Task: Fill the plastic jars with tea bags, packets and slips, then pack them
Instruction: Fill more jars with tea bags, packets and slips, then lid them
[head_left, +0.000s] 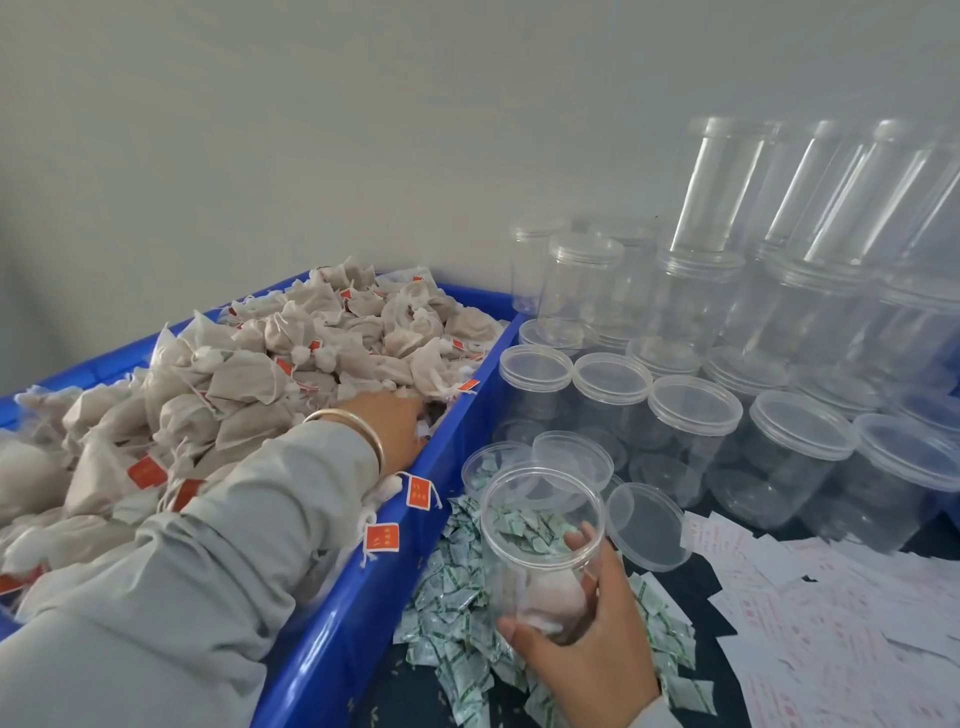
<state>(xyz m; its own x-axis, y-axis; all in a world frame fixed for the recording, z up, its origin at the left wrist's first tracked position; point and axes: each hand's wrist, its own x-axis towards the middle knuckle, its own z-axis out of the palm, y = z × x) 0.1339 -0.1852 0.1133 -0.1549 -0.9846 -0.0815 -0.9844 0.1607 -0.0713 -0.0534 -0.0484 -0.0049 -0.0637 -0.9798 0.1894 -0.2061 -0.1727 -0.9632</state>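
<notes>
My right hand (587, 644) grips an open clear plastic jar (540, 540) just right of the blue bin (395, 571); the jar holds no tea bags. My left hand (389, 421), with a gold bangle on the wrist, reaches into the bin's heap of beige tea bags (270, 364) with red tags; its fingertips are buried among the bags, so its hold is hidden. Small green-and-white packets (452, 597) lie piled under and around the jar. White paper slips (831, 623) with red print are spread at the lower right.
Many lidded clear jars (691, 415) stand in rows and stacks to the right, against the grey wall. Loose clear lids (649, 525) and a lidless jar holding packets (493, 473) sit just behind the held jar. The bin's blue rim separates both work areas.
</notes>
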